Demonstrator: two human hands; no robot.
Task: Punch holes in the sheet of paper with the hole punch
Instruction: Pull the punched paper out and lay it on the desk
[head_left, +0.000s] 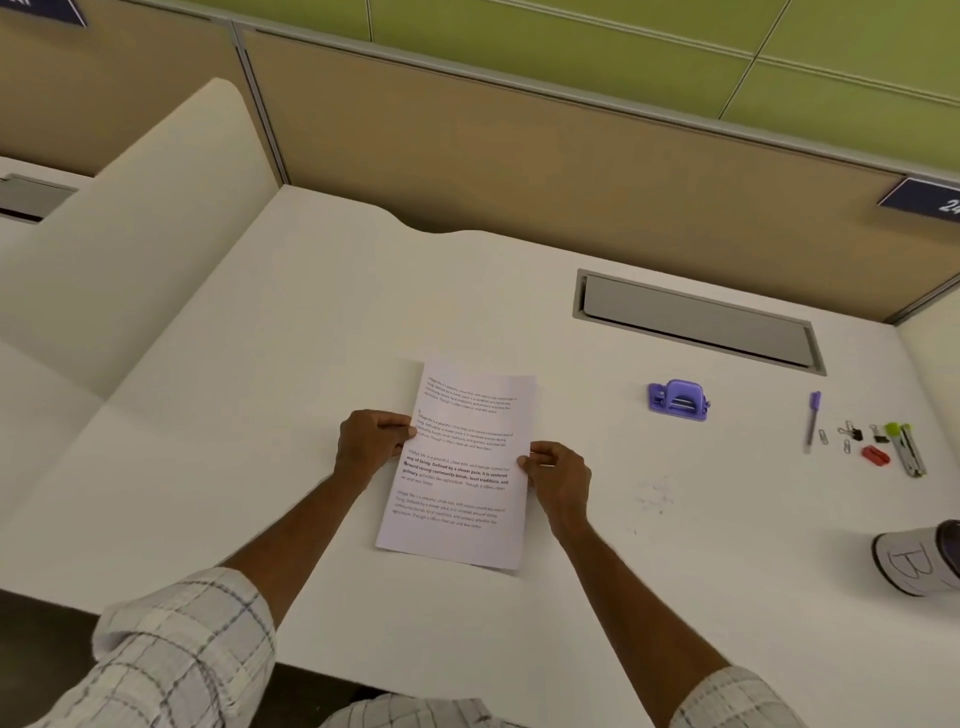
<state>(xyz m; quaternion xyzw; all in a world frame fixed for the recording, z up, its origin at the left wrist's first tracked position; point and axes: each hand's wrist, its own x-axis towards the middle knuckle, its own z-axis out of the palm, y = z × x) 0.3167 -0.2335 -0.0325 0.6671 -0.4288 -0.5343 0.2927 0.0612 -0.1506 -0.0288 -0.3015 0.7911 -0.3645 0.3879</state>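
Observation:
A printed sheet of paper (460, 467) lies flat on the white desk (260, 415), slightly turned. My left hand (371, 441) pinches its left edge about halfway up. My right hand (558, 480) pinches its right edge a little lower. The purple hole punch (678, 399) stands by itself on the desk to the upper right of the paper, well apart from both hands.
Right of the punch lie a purple pen (812, 421), paper clips (834, 440), binder clips (852, 431), a red item (875, 455) and a stapler (908, 449). A white cup marked "B" (917, 558) sits at the right edge. A grey cable hatch (698, 319) is behind.

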